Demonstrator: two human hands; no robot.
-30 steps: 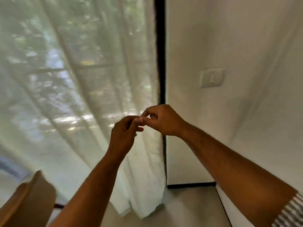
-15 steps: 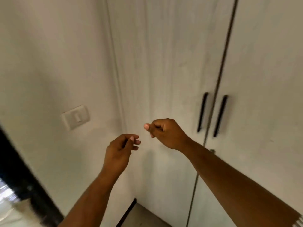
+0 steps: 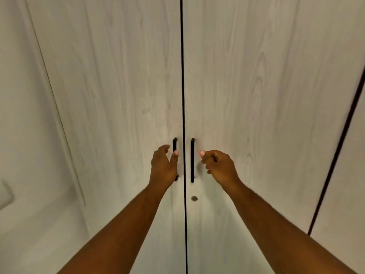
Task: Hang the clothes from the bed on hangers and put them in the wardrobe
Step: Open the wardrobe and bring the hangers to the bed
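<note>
Facing closed wardrobe [image 3: 118,95], two pale woodgrain doors meeting at a dark centre seam. Left hand [image 3: 163,167] cupped at left door handle [image 3: 174,144], fingers loosely spread, thumb up over the black bar, not yet closed round it; contact unclear. Right hand [image 3: 219,167] loosely curled, thumb pointing at right door handle [image 3: 192,160], just beside it with a visible gap, gripping nothing. Mirrored either side of the seam, presumably to pull both doors at once and expose the rail. Round keyhole [image 3: 194,198] below right handle; locked or not, cannot tell. Third door edge [image 3: 335,155] far right, light switch [image 3: 6,192] blurred at left edge. No clothes, hangers or bed in view; likely behind the wearer. Judged very early: access step only, nothing hung yet. Next: close fingers on both bars, pull outward.
</note>
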